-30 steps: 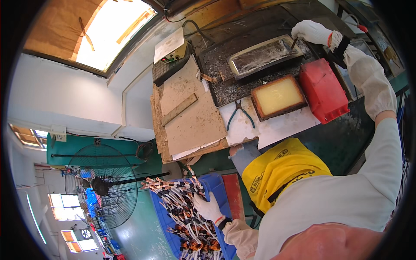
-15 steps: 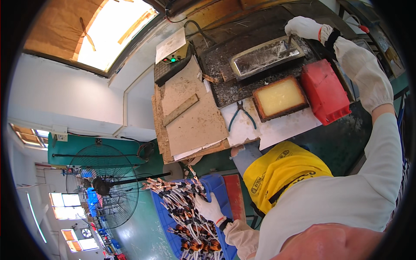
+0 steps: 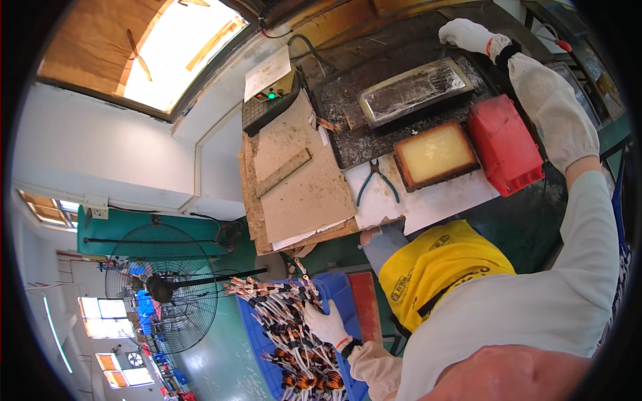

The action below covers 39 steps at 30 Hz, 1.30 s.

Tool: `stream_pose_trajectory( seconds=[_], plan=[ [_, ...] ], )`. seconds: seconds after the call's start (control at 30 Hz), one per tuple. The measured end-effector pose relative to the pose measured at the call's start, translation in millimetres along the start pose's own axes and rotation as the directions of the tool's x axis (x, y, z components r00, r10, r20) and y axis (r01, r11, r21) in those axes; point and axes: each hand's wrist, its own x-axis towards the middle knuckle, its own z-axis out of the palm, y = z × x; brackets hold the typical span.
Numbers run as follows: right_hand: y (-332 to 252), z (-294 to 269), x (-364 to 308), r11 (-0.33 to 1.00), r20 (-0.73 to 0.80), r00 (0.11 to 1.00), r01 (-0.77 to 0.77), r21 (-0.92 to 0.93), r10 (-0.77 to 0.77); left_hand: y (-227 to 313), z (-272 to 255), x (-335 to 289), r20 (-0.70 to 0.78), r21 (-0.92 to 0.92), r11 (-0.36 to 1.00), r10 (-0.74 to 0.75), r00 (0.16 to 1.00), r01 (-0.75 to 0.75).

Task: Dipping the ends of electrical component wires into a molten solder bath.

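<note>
Left hand [image 3: 326,325]: gloved in white, laid on the heap of cabled coils [image 3: 287,324], thumb spread well clear; whether the fingertips grip a lead, I cannot tell. Cabled coils: piled in a blue bin [image 3: 345,297] at the person's left, many copper ends turned up along its far edge, perhaps to keep them easy to sort. Right hand [image 3: 466,35]: gloved, raised beyond the metal trough [image 3: 414,91], fingers bent downward; any grip is hidden from me. Metal trough: silvery-surfaced, set over a blackened tray [image 3: 348,148] that presumably catches spills. Yellow slab [image 3: 438,154]: in a brown-crusted pan [image 3: 404,167], just in front of the trough, likely for short reach. Red bin [image 3: 506,147]: beside the pan, an obstacle the right sleeve [image 3: 548,100] passes around on the outer side. Pliers [image 3: 374,167]: handles splayed toward the person, seemingly for quick pickup. Wooden strip [image 3: 284,172]: lying on cardboard [image 3: 314,207], possibly a weight. Control box [image 3: 286,83]: green lamp lit, apart from the trough. Fan [image 3: 160,287]: caged, beyond the blue bin.
</note>
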Motion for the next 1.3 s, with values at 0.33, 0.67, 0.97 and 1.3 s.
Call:
stream_pose_trajectory(
  seconds=[0.33, 0.67, 0.97, 1.3],
  plan=[
    [33, 29, -9, 0.252, 0.268, 0.765, -0.486, 0.837, 0.585, -1, 0, 0, -0.007, -0.001, 1.0, 0.013, 1.0, -0.014],
    [44, 47, -26, 0.227, 0.323, 0.723, -0.55, 0.804, 0.61, -1, 0, 0, 0.018, -0.012, 1.0, -0.021, 1.0, 0.022],
    [64, 40, -38, 0.244, 0.313, 0.692, -0.581, 0.777, 0.65, 2, -2, 0, 0.025, -0.005, 0.999, -0.037, 0.999, 0.037],
    [80, 11, -34, 0.337, 0.268, 0.639, -0.662, 0.67, 0.721, 1, -2, -1, 0.006, 0.009, 1.0, -0.017, 1.0, 0.017]
  ],
)
